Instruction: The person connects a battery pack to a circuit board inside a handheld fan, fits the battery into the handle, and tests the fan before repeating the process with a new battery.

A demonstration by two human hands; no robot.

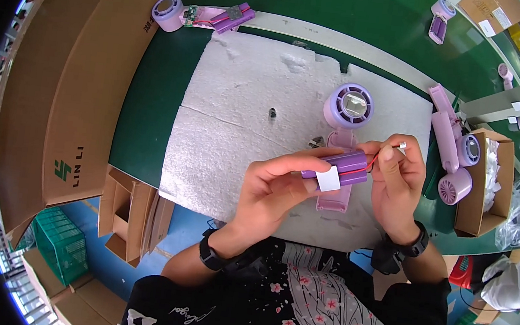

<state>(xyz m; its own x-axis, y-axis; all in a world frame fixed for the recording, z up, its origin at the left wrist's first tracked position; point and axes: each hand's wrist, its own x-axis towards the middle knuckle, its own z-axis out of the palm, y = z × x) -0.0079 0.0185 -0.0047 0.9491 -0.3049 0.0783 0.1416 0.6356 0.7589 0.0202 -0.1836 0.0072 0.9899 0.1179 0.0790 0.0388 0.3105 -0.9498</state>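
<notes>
My left hand (pixel 267 192) grips a purple battery pack (pixel 356 162) made of cylindrical cells, with a white square sticker (pixel 328 179) on its near end. From the pack's right side runs a red wire, and my right hand (pixel 398 183) pinches it close to a small white connector (pixel 402 145). Below both hands a lilac handheld fan (pixel 349 106) lies on the white foam board (pixel 234 107), its round head pointing away from me. The pack covers the middle of the fan's open handle (pixel 333 204).
At the far left of the board lies another fan (pixel 168 13) with its circuit board and purple cells exposed. Lilac fan parts (pixel 446 140) and an open carton (pixel 488 184) stand at the right. A tall cardboard box (pixel 88 83) walls off the left side.
</notes>
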